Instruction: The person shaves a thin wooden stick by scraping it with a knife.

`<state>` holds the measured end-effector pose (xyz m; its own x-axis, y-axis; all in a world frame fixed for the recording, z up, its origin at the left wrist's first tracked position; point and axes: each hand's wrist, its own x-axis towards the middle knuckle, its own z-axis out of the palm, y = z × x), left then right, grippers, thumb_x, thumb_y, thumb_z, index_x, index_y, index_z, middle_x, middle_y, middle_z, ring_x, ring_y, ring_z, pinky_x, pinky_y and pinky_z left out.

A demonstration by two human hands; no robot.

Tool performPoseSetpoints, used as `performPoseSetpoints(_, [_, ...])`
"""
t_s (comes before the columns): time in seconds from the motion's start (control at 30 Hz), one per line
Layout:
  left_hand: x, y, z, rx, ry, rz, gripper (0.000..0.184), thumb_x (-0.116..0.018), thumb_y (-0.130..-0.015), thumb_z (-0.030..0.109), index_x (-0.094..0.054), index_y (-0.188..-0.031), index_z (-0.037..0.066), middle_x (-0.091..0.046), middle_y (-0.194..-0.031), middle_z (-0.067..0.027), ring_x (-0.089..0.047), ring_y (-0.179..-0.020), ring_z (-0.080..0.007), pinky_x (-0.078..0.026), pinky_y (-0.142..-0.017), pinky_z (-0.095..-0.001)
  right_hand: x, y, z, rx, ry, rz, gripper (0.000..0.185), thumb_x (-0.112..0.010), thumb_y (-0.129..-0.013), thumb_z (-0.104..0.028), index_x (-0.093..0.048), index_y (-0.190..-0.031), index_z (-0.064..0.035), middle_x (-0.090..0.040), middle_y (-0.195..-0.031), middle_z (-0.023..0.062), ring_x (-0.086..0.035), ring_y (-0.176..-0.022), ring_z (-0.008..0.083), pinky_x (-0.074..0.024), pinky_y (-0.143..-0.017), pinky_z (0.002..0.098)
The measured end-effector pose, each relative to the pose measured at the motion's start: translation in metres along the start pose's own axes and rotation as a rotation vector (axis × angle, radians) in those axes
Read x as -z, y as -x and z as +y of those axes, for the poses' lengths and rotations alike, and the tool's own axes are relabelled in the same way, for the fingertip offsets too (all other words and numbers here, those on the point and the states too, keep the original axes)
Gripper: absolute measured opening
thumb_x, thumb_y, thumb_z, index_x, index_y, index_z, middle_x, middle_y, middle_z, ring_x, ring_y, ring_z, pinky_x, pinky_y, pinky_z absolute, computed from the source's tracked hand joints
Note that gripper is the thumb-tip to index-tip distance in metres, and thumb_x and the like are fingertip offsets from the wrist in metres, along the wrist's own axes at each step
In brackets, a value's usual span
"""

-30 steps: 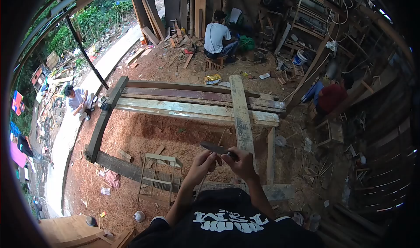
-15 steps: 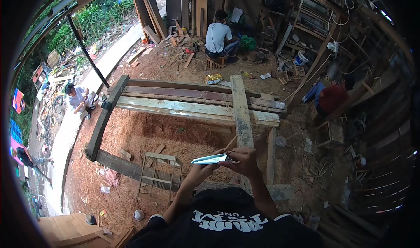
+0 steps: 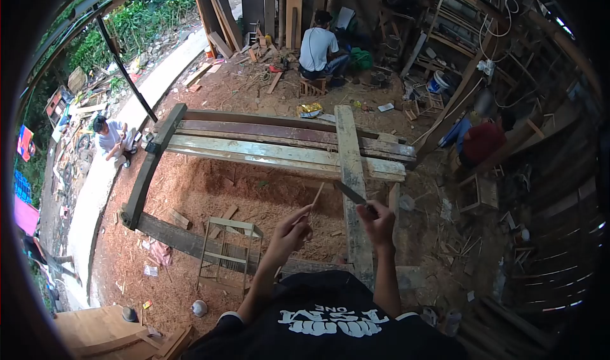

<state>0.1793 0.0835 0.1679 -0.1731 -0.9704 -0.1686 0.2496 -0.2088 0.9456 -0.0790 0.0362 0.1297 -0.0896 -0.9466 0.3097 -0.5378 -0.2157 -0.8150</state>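
Observation:
My left hand (image 3: pixel 290 239) is closed around a thin wooden stick (image 3: pixel 318 196), which points up and away from me. In my right hand (image 3: pixel 377 223) is a knife (image 3: pixel 351 193), its dark blade angled up and to the left. The blade tip lies close to the stick's upper end in view; I cannot tell whether they touch. Both hands are above the near side of a timber frame, the right one beside its upright wide plank (image 3: pixel 351 163).
Long boards (image 3: pixel 254 150) lie across the frame. A small slatted wooden frame (image 3: pixel 222 258) stands at near left, amid wood shavings (image 3: pixel 235 188). One person sits at the back (image 3: pixel 318 49), another at left (image 3: pixel 111 141), and one in red at right (image 3: pixel 484 141). A wooden stool (image 3: pixel 480 195) is nearby.
My hands have moved apart and upward. The knife, earlier lying bright and level across my left hand, now points up and left; the stick is raised more steeply.

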Motion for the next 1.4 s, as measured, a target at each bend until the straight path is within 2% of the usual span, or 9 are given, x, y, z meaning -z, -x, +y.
performPoseSetpoints(0.23, [-0.01,-0.017,-0.005,0.005,-0.036,-0.033,0.04,-0.047,-0.104,0.01,-0.049,-0.143,0.005,-0.054,-0.077,0.0018,-0.038,-0.055,-0.001,-0.032,-0.046,-0.0184,-0.022,0.018,-0.051,0.052,-0.139,-0.198,0.045,-0.071,-0.09,-0.043,-0.065,-0.104,-0.0009,-0.062,-0.073,0.0097,-0.061,-0.064,0.0171,-0.0469,-0.058,0.0313])
performPoseSetpoints(0.27, [-0.009,-0.019,-0.007,0.004,-0.044,-0.039,0.04,-0.047,-0.103,0.01,-0.05,-0.143,0.004,-0.053,-0.077,0.0026,-0.038,-0.056,-0.0009,-0.032,-0.048,-0.0184,-0.021,0.018,-0.054,0.048,-0.091,-0.267,0.038,-0.068,-0.092,-0.037,-0.065,-0.106,-0.0018,-0.064,-0.083,0.0123,-0.063,-0.072,0.0253,-0.048,-0.064,0.0359])
performPoseSetpoints(0.37, [-0.01,-0.023,-0.014,-0.074,-0.125,-0.052,0.039,-0.049,-0.103,0.011,-0.051,-0.141,0.002,-0.049,-0.077,0.0048,-0.04,-0.062,-0.0012,-0.034,-0.053,-0.0188,-0.031,0.016,-0.053,0.284,0.039,-0.209,0.033,-0.065,-0.092,-0.034,-0.065,-0.102,-0.0029,-0.063,-0.086,0.013,-0.061,-0.079,0.0323,-0.046,-0.072,0.0413])
performPoseSetpoints(0.57, [-0.017,-0.03,-0.01,-0.105,-0.123,-0.013,0.041,-0.052,-0.1,0.009,-0.052,-0.139,-0.001,-0.052,-0.08,0.0057,-0.044,-0.07,-0.0014,-0.036,-0.058,-0.0186,-0.035,0.005,-0.063,0.331,0.085,-0.231,0.03,-0.061,-0.094,-0.034,-0.064,-0.099,-0.0044,-0.062,-0.085,0.0109,-0.058,-0.084,0.031,-0.0407,-0.08,0.0408])
performPoseSetpoints(0.87, [-0.015,-0.049,-0.004,-0.104,-0.223,-0.012,0.039,-0.054,-0.099,0.009,-0.055,-0.137,0.0,-0.058,-0.084,0.0044,-0.045,-0.068,-0.0015,-0.036,-0.057,-0.0192,-0.039,-0.012,-0.051,0.309,0.089,-0.254,0.036,-0.062,-0.092,-0.041,-0.064,-0.096,-0.005,-0.061,-0.08,0.0092,-0.058,-0.08,0.0301,-0.041,-0.077,0.0407])
performPoseSetpoints(1.17, [0.0,-0.059,0.0,-0.092,-0.242,-0.07,0.038,-0.053,-0.099,0.009,-0.056,-0.137,0.002,-0.052,-0.079,0.0066,-0.042,-0.064,-0.0014,-0.035,-0.053,-0.0194,-0.036,-0.041,-0.034,0.421,0.216,-0.26,0.038,-0.063,-0.091,-0.045,-0.067,-0.089,-0.0077,-0.063,-0.076,0.0069,-0.061,-0.075,0.027,-0.0421,-0.074,0.0381])
performPoseSetpoints(1.27, [0.005,-0.05,0.022,-0.063,-0.107,-0.042,0.038,-0.053,-0.1,0.009,-0.057,-0.137,0.003,-0.049,-0.077,0.0076,-0.041,-0.063,-0.0014,-0.035,-0.053,-0.0187,-0.03,-0.06,-0.005,0.511,0.22,0.069,0.037,-0.058,-0.096,-0.043,-0.068,-0.09,-0.0072,-0.065,-0.074,0.0098,-0.064,-0.072,0.0285,-0.0445,-0.067,0.039])
performPoseSetpoints(1.33, [0.024,-0.039,0.014,-0.055,-0.134,-0.071,0.038,-0.052,-0.1,0.01,-0.056,-0.137,0.003,-0.047,-0.077,0.008,-0.04,-0.063,-0.0014,-0.034,-0.052,-0.0184,-0.018,-0.069,0.054,-0.039,0.296,0.169,0.04,-0.054,-0.1,-0.041,-0.068,-0.091,-0.0051,-0.066,-0.073,0.014,-0.066,-0.068,0.0318,-0.0454,-0.059,0.0413])
performPoseSetpoints(1.4, [0.036,-0.028,0.01,-0.054,-0.173,-0.084,0.038,-0.052,-0.102,0.013,-0.054,-0.139,0.001,-0.042,-0.074,0.0085,-0.037,-0.061,-0.0016,-0.033,-0.051,-0.019,0.013,-0.083,0.081,-0.034,0.275,0.558,0.042,-0.054,-0.1,-0.042,-0.068,-0.094,-0.003,-0.065,-0.07,0.0154,-0.064,-0.062,0.0345,-0.045,-0.054,0.0431])
